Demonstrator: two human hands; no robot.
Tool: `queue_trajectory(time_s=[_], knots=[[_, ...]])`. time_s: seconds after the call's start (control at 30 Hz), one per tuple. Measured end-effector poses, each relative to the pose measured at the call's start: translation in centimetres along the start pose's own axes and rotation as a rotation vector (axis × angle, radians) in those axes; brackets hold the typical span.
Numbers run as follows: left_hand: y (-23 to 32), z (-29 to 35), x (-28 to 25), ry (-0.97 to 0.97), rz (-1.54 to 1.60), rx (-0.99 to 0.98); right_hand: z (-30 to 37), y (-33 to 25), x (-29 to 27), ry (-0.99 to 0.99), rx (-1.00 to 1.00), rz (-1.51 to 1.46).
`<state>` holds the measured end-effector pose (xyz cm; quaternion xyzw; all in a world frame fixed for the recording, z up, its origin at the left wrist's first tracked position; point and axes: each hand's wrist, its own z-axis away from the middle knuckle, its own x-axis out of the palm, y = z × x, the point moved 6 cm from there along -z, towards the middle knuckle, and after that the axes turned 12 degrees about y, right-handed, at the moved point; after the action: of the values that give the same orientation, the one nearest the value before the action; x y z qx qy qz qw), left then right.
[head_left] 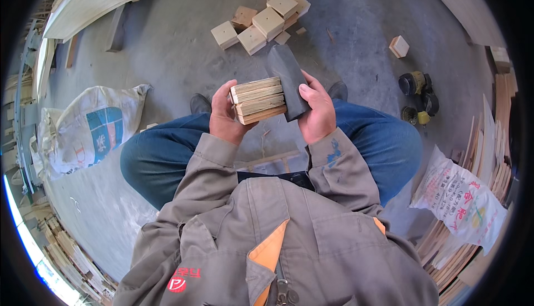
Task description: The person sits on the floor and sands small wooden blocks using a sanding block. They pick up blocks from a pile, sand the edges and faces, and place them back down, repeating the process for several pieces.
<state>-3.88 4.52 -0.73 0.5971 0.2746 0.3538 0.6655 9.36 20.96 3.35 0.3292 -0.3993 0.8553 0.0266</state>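
Observation:
My left hand (224,114) is closed around a layered wooden block (258,100), its thumb along the left end and the rough, split edges of the layers facing up. In my right hand (319,111) is a dark grey slab (289,80) that looks like a sanding block, gripped along its right side with the thumb on top. The slab stands slightly tilted against the right end of the wooden block. Both are held above the floor, between my bent knees. The fingers underneath are hidden.
Several pale wooden blocks (268,23) lie heaped on the floor ahead, and a single block (399,46) sits apart at right. Nearby is a black and yellow power tool (420,92). White sacks lie at left (83,128) and right (459,197), the latter over stacked wood strips (495,139).

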Motion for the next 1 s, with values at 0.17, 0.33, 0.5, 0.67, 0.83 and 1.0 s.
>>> queue_trajectory(time_s=[0.17,0.33,0.5,0.67,0.83,1.0], knots=[[0.8,0.8,1.8,0.069,0.219,-0.291,0.2,-0.8,-0.7,0.016,-0.019,0.024],[1.6,0.6,1.0,0.048,0.262,-0.204,0.2,-1.7,0.0,0.047,-0.062,-0.040],[2.5,0.1,1.0,0.011,0.260,-0.039,0.2,-1.6,-0.4,0.078,-0.062,-0.068],[1.7,-0.4,1.5,-0.043,0.737,-0.267,0.2,-1.5,-0.3,0.067,-0.070,-0.054],[1.5,-0.6,1.5,-0.158,0.715,-0.133,0.0,-1.2,-0.5,0.071,-0.054,-0.037],[0.6,-1.0,1.4,-0.165,0.881,-0.260,-0.1,-1.1,-0.7,0.073,-0.056,-0.021]])
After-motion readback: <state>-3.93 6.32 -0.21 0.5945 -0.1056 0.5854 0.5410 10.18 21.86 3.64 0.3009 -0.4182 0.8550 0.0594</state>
